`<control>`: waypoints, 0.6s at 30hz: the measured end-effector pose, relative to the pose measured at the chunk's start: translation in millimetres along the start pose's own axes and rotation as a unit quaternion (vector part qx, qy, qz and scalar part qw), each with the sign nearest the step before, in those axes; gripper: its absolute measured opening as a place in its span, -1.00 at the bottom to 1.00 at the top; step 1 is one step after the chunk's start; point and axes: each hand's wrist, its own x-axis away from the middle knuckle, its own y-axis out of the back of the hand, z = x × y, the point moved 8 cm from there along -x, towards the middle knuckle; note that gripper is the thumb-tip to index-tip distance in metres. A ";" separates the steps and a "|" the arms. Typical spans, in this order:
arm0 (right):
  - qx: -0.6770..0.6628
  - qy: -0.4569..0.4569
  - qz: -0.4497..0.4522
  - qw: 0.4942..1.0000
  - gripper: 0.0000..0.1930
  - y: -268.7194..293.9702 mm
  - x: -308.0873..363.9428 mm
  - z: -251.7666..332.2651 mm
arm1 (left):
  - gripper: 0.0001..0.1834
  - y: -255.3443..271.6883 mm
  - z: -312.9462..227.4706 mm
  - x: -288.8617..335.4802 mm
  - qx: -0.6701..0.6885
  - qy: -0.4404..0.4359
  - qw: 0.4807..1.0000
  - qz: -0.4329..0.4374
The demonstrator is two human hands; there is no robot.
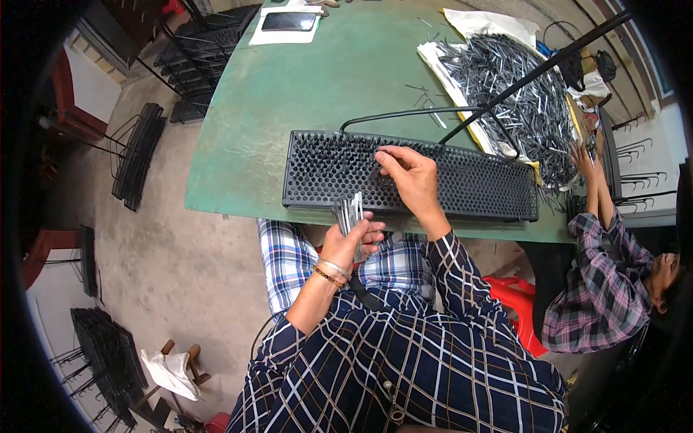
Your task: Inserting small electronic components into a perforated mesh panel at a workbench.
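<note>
A long black perforated rack (476, 184) with a wire frame lies along the table's near edge. Dark pieces stand upright in the holes of its left part; bare round holes show across its right part. Over the rack's middle, my right hand (415, 184) is closed in a pinch, thumb against forefinger. Whatever sits between those fingertips is too small and dark to make out. Just in front of the rack, my left hand (354, 242) is wrapped round a bundle of thin metal strips (349, 207), grey and silver, their ends pointing up.
A heap of similar strips (505, 94) lies on a white sack at the right of the green table (253, 108). A phone (290, 22) rests at the far left. At right, a co-worker's hands (586, 159) are near the heap. More black racks (137, 155) stand on the floor.
</note>
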 end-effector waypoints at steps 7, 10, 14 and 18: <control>0.043 0.040 -0.028 0.998 -0.81 -1.7 1.6 0.6 | -0.73 2.5 0.1 -1.4 0.007 -0.007 1.000 0.004; 0.061 0.047 -0.049 0.996 -0.81 -3.0 4.7 5.5 | -0.74 2.0 -0.9 -0.6 0.001 -0.005 1.000 0.000; 0.159 0.138 -0.067 0.975 -0.82 -2.2 9.9 16.1 | -0.74 2.0 -0.7 -1.1 0.000 -0.006 1.000 0.001; 0.206 0.192 -0.057 0.958 -0.83 -10.1 16.3 23.4 | -0.74 3.7 -0.6 -0.3 0.014 -0.006 1.000 -0.007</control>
